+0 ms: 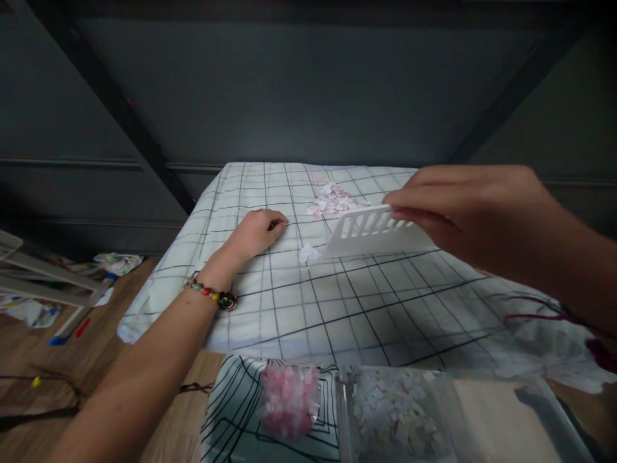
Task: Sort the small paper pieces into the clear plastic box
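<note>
My right hand (457,199) pinches the top edge of a white plastic panel with a row of slots (371,235). The panel stands tilted on the checked cloth, its lower edge at or near the cloth. By its left end lies a little group of white paper scraps (308,253). Behind the panel is a bigger pile of white and pink paper scraps (335,199). My left hand (258,233) rests on the cloth left of the scraps, fingers curled and tips together. Whatever it may hold is hidden.
The white checked cloth (270,289) covers the table, with a dark panelled wall (299,96) behind. Nearer me are a clear bag of pink pieces (289,402) and a clear container of paper scraps (400,411). A clear plastic bag (540,334) lies at right.
</note>
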The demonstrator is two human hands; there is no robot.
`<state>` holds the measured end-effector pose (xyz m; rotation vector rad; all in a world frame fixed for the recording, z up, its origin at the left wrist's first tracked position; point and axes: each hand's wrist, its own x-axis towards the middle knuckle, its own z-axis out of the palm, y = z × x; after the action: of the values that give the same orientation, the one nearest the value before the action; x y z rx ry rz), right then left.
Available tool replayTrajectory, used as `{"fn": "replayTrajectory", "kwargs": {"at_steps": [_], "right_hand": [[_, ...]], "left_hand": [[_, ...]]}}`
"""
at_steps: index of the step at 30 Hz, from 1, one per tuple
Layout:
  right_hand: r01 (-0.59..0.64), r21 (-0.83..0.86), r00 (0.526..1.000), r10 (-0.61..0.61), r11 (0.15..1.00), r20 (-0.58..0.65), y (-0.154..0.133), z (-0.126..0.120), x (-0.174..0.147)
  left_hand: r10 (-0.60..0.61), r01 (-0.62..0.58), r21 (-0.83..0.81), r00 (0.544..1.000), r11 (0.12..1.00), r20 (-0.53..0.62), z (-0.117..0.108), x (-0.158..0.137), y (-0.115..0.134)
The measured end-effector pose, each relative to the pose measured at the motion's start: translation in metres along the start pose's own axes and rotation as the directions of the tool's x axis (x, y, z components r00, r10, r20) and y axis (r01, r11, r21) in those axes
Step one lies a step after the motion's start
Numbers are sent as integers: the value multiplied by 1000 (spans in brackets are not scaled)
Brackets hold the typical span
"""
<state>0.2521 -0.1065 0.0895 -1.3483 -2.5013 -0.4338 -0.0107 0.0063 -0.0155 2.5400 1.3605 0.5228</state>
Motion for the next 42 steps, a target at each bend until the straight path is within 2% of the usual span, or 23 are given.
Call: {"fn": "replayTrajectory", "kwargs": {"at_steps": [4,7,10,14,18,21,26,32,38,42], "right_hand": [[40,-87,998,-45,995,-51,-7,9,-14],[24,-138,993,-40,990,-112,-8,9,-17],[19,-170,998,-30,985,-63,-14,10,-14],[42,-121,999,-44,992,-10,-17,11,-15],[57,-62,996,-61,996,-64,-15,8,-18],[34,-89,994,-43,995,-96,-17,8,-18],[51,-26,998,-52,998,-26,-20,4,-21],[11,-70,990,-20,998,-140,-16,2,-33],[120,0,979,-118,993,-163,-32,2,-44],[139,-85,971,-153,987,-184,-44,-5,-47]], "left_hand": [[21,-21,3,1000,1000,-2,1,0,-1],[32,-32,10,999,999,-3,1,-1,-1],[41,-40,16,999,999,-6,0,-1,0],[48,-48,20,999,999,-10,0,-2,0],[54,-54,21,998,998,-9,0,-2,0],[59,-59,25,998,998,-7,0,-2,-1],[74,-74,31,997,997,-6,0,-2,-3],[87,-87,26,996,996,7,0,-2,-3],[104,-105,20,994,994,42,-1,-4,-4],[117,-122,38,987,992,106,1,-7,-6]]}}
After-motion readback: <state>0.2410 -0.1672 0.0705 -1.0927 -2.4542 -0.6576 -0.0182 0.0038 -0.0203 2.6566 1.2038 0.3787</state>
